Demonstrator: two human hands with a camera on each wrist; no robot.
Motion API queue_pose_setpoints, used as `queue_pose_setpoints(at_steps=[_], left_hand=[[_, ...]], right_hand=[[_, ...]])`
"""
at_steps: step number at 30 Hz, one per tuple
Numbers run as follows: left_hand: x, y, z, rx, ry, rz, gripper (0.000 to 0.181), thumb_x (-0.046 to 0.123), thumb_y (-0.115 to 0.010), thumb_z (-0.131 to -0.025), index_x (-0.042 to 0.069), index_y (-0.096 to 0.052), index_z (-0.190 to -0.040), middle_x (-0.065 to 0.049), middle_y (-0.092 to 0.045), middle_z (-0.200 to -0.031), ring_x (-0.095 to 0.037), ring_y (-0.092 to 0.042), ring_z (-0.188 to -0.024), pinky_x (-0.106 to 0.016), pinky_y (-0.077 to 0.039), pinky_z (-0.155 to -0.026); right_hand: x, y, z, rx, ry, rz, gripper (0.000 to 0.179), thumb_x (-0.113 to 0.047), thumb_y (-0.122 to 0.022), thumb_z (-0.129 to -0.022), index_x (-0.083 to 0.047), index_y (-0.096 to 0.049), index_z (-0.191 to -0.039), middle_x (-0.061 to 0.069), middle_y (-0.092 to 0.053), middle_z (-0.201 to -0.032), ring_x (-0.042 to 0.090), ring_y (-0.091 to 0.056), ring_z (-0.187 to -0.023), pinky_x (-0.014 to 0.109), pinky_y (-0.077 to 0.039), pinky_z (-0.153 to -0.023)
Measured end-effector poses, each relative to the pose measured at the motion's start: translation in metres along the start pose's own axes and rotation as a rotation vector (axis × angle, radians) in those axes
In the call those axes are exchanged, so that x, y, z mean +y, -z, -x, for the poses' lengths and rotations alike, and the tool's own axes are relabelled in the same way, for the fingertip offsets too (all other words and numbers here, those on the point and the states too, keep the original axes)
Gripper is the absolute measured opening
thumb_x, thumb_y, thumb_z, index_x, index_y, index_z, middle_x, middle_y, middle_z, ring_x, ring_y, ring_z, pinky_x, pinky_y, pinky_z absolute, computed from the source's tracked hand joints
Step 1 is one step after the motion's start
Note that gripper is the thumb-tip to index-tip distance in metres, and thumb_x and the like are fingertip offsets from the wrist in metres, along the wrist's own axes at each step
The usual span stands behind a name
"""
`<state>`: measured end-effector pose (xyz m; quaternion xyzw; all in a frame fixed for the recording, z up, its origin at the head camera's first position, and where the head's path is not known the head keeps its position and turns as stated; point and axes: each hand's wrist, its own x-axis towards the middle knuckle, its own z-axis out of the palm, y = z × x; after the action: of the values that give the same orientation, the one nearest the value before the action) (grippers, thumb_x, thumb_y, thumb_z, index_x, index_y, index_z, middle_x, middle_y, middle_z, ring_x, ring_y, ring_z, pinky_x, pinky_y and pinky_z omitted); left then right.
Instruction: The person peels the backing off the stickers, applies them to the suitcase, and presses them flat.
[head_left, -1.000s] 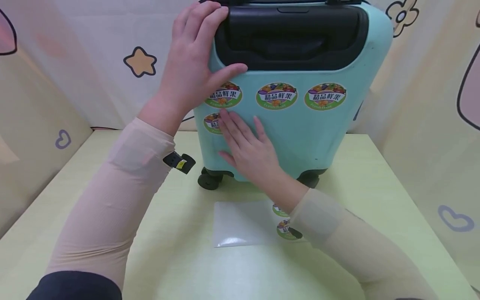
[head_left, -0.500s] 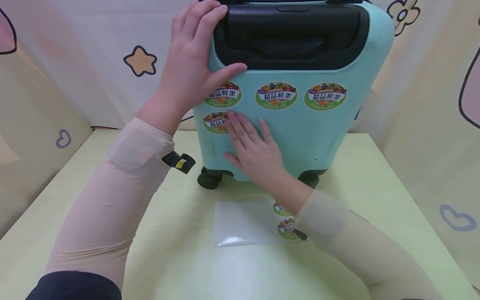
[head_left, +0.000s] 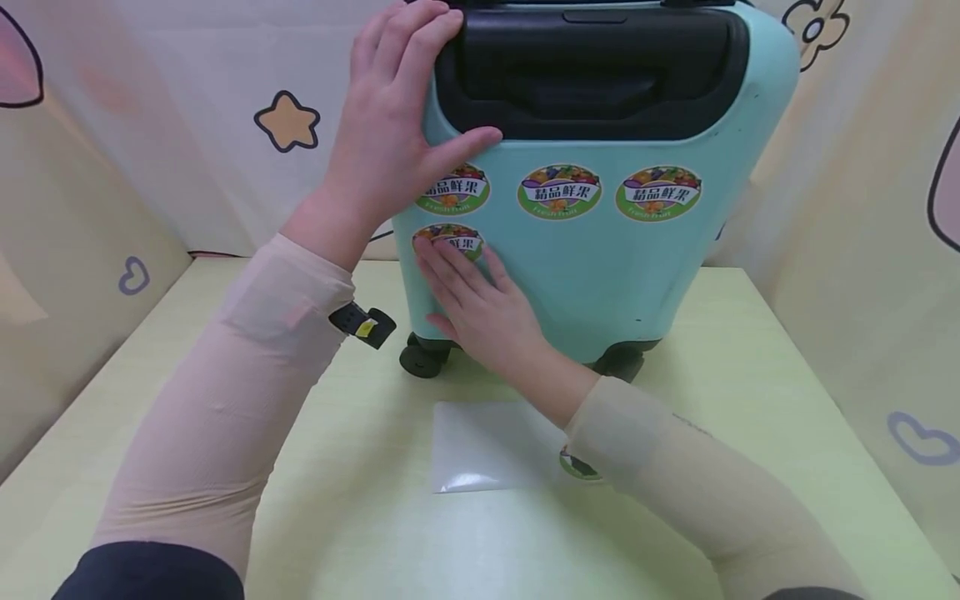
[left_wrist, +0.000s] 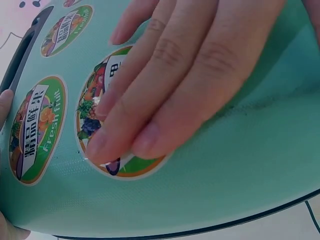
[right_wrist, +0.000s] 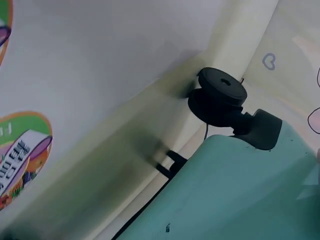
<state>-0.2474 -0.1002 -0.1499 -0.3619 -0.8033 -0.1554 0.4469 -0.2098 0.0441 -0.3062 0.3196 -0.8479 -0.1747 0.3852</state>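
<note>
A turquoise suitcase [head_left: 607, 275] stands upright on the table, with a black panel [head_left: 592, 75] across its upper front. Three oval fruit stickers run in a row below that panel; the left one [head_left: 453, 200] is partly covered by my left hand [head_left: 386, 125]. That hand grips the suitcase's upper left corner, thumb along the front. My right hand [head_left: 487, 312] lies with straight fingers over a lower-left sticker [head_left: 471, 242]. In the left wrist view, its fingertips press on this sticker [left_wrist: 89, 120], hiding much of it.
On the table [head_left: 360, 533] in front of the suitcase lies a glossy sticker sheet [head_left: 480, 454], a sticker [head_left: 573, 468] at its right partly behind my right sleeve. Black wheels [head_left: 423, 360] support the suitcase. Patterned curtains [head_left: 202, 125] surround the table.
My right hand first slides a little right, uncovering more of the lower-left sticker, then moves back left over it. My left hand keeps its grip on the corner.
</note>
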Motion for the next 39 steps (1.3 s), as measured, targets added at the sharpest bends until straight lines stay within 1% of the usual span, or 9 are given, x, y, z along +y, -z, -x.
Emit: queue_pose_setpoints(at_steps=[7,9,14,15,21,29,31,36,39], left_hand=[[0.000,0.001,0.000,-0.003,0.009,0.003,0.079,0.061,-0.050,-0.085,0.004,-0.038,-0.138,-0.015,-0.036,-0.141,-0.027,-0.023,-0.132,-0.028,-0.014,-0.110],[-0.001,0.001,0.000,0.003,0.008,0.003,0.078,0.060,-0.051,-0.085,0.004,-0.038,-0.138,-0.016,-0.037,-0.140,-0.027,-0.023,-0.132,-0.028,-0.015,-0.110],[-0.001,0.002,0.000,-0.009,0.038,0.029,0.078,0.057,-0.058,-0.083,0.005,-0.039,-0.137,-0.013,-0.037,-0.141,-0.024,-0.022,-0.133,-0.028,-0.016,-0.110],[-0.001,0.002,0.000,-0.009,0.035,0.031,0.078,0.057,-0.058,-0.083,0.005,-0.039,-0.137,-0.013,-0.037,-0.141,-0.024,-0.022,-0.133,-0.028,-0.016,-0.110],[-0.003,0.001,0.000,0.018,-0.004,0.015,0.079,0.060,-0.052,-0.084,0.004,-0.039,-0.137,-0.016,-0.038,-0.139,-0.028,-0.024,-0.131,-0.028,-0.017,-0.110],[0.000,-0.002,0.000,0.028,0.005,0.029,0.079,0.061,-0.052,-0.084,0.004,-0.040,-0.137,-0.016,-0.038,-0.140,-0.027,-0.024,-0.132,-0.028,-0.016,-0.110],[0.000,-0.001,0.000,0.029,0.008,0.026,0.079,0.061,-0.053,-0.084,0.004,-0.040,-0.137,-0.016,-0.038,-0.140,-0.027,-0.024,-0.132,-0.028,-0.016,-0.110],[0.000,0.000,0.000,0.026,0.006,0.021,0.079,0.061,-0.053,-0.084,0.004,-0.039,-0.137,-0.015,-0.037,-0.140,-0.027,-0.023,-0.131,-0.028,-0.016,-0.110],[0.000,0.000,0.000,0.026,0.011,0.031,0.078,0.060,-0.054,-0.083,0.004,-0.040,-0.137,-0.015,-0.038,-0.140,-0.026,-0.023,-0.131,-0.028,-0.017,-0.109]], right_hand=[[0.007,-0.002,0.006,0.126,-0.070,-0.050,0.069,-0.051,-0.042,-0.095,-0.008,-0.028,-0.146,0.003,-0.023,-0.153,0.017,0.009,-0.140,0.046,-0.015,-0.110],[0.009,-0.004,0.005,0.135,-0.072,-0.041,0.068,-0.050,-0.042,-0.095,-0.008,-0.028,-0.147,0.003,-0.013,-0.155,0.016,0.014,-0.138,0.046,-0.015,-0.110],[0.012,-0.006,0.008,0.155,-0.080,-0.080,0.069,-0.051,-0.044,-0.094,-0.007,-0.032,-0.145,0.002,0.013,-0.152,0.015,0.012,-0.139,0.047,-0.016,-0.110],[0.013,-0.007,0.010,0.163,-0.086,-0.087,0.068,-0.050,-0.045,-0.093,-0.007,-0.032,-0.145,0.002,0.011,-0.153,0.015,0.007,-0.140,0.047,-0.016,-0.109],[0.016,-0.008,0.014,0.204,-0.093,-0.090,0.068,-0.049,-0.047,-0.093,-0.005,-0.034,-0.144,0.006,-0.032,-0.149,0.020,-0.026,-0.137,0.048,-0.018,-0.108],[0.009,-0.006,0.019,0.153,-0.098,-0.051,0.071,-0.052,-0.047,-0.092,-0.006,-0.034,-0.144,0.004,0.015,-0.151,0.017,0.011,-0.140,0.047,-0.016,-0.108],[0.004,-0.006,0.016,0.130,-0.057,-0.031,0.069,-0.052,-0.044,-0.093,-0.007,-0.032,-0.145,0.005,0.007,-0.154,0.017,0.009,-0.140,0.047,-0.016,-0.108],[-0.006,-0.004,0.007,0.030,0.003,0.002,0.064,-0.050,-0.035,-0.097,-0.011,-0.026,-0.148,0.001,-0.023,-0.153,0.017,-0.011,-0.141,0.045,-0.011,-0.111],[-0.006,-0.006,0.005,0.003,-0.002,0.015,0.063,-0.049,-0.035,-0.098,-0.013,-0.024,-0.149,-0.001,-0.023,-0.153,0.016,-0.015,-0.140,0.044,-0.009,-0.111]])
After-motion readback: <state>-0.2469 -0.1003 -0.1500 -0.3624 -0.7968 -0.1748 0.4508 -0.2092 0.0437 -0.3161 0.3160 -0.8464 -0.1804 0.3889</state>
